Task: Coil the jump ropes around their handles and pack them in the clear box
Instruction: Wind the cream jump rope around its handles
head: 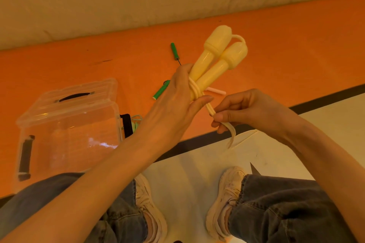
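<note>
Gripping the two yellow handles (214, 61) side by side, our left hand (175, 102) holds them above the orange table (286, 49), a few turns of cream rope (195, 89) wound round their lower ends. Left of it stands the clear box (67, 124), lid shut. Green handles (161, 91) lie on the table behind. Our right hand (243, 110) pinches the rope's loose tail.

**Colours on view**

Pair of jump-rope handles (217, 59): pale yellow, with cream rope (195, 89) wound about them. Loose handles (161, 91) on the bench: bright green. Bench top (286, 49): orange, dark-edged. Box (69, 124): clear, with black latches and black lid handle. Trousers (286, 209): washed grey-blue denim. Shoes (225, 201): off-white. Floor (197, 173): whitish.
</note>
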Available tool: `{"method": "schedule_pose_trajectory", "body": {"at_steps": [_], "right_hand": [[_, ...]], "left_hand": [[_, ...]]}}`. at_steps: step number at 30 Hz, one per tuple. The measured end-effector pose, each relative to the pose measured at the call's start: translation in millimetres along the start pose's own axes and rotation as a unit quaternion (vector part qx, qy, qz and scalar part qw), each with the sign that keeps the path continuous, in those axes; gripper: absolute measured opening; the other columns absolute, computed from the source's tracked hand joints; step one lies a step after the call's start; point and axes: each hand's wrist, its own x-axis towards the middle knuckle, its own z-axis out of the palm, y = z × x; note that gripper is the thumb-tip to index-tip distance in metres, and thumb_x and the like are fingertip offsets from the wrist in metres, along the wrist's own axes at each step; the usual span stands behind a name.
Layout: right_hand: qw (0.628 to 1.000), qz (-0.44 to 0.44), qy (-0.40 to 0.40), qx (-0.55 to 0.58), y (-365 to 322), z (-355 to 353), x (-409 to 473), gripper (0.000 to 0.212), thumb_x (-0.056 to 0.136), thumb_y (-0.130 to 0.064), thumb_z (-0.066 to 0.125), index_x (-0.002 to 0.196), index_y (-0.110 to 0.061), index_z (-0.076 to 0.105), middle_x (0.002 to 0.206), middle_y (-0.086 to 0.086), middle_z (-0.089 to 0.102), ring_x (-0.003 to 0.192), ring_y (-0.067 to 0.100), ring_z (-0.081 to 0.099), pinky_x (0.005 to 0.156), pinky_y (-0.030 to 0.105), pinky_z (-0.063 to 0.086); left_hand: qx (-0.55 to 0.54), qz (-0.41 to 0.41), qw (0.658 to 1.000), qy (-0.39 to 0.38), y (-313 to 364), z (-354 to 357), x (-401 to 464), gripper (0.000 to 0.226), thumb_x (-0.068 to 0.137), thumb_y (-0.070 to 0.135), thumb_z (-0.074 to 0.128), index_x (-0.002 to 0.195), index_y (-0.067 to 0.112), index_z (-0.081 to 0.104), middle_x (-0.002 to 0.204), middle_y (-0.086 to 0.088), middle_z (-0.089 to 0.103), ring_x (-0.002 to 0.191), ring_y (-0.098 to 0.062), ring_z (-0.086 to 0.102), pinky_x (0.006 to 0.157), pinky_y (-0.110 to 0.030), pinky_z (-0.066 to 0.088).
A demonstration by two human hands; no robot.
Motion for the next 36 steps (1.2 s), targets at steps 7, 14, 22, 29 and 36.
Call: {"method": "schedule_pose_trajectory", "body": {"at_steps": [7,14,22,29,36], "right_hand": [[0.999,-0.001,-0.033,-0.017,-7.5,10.3,-10.0,0.019,0.077,-0.016,0.068,0.09,-0.002,0.07,0.08,0.009,0.074,0.071,0.017,0.071,0.068,0.017,0.053],[0.998,0.021,-0.044,0.028,-11.3,-2.6,-17.2,0.018,0.077,-0.019,0.065,0.087,-0.006,0.071,0.074,0.006,0.071,0.063,0.014,0.065,0.064,0.019,0.052],[0.991,0.038,-0.049,0.116,-10.2,-14.6,-19.6,0.018,0.071,-0.025,0.072,0.081,-0.011,0.075,0.071,0.006,0.067,0.056,0.013,0.06,0.057,0.02,0.051],[0.997,0.029,-0.051,0.049,-9.0,13.2,-14.6,0.024,0.072,-0.025,0.069,0.085,-0.006,0.074,0.073,0.006,0.071,0.055,0.011,0.059,0.059,0.02,0.05],[0.998,0.018,-0.046,0.033,-13.4,12.5,-17.9,0.019,0.074,-0.028,0.068,0.081,-0.012,0.075,0.074,0.005,0.071,0.056,0.011,0.058,0.061,0.021,0.051]], "left_hand": [[0.05,-0.008,0.999,-0.001,2.9,-2.4,-6.0,0.06,0.095,0.047,0.048,0.145,0.024,0.025,0.135,0.005,0.04,0.111,-0.012,0.048,0.08,-0.044,0.047],[0.084,-0.02,0.995,-0.059,0.2,-10.6,-2.7,0.085,0.087,0.07,0.035,0.151,0.035,-0.007,0.142,0.004,0.033,0.119,-0.017,0.046,0.087,-0.045,0.046],[0.169,-0.012,0.978,-0.124,2.9,-13.9,-1.8,0.088,0.081,0.065,0.031,0.148,0.036,-0.018,0.111,0.012,0.025,0.064,-0.003,0.036,0.06,-0.027,0.03],[0.327,0.026,0.936,-0.125,1.8,-6.3,-4.1,0.083,0.082,0.052,0.024,0.153,0.02,-0.004,0.132,-0.008,0.036,0.058,-0.014,0.03,0.043,-0.029,0.02],[0.325,0.082,0.94,-0.057,-6.7,6.1,-10.5,0.075,0.082,0.046,0.031,0.145,0.007,0.039,0.109,-0.013,0.058,0.041,-0.018,0.04,0.037,-0.016,0.005]]}}
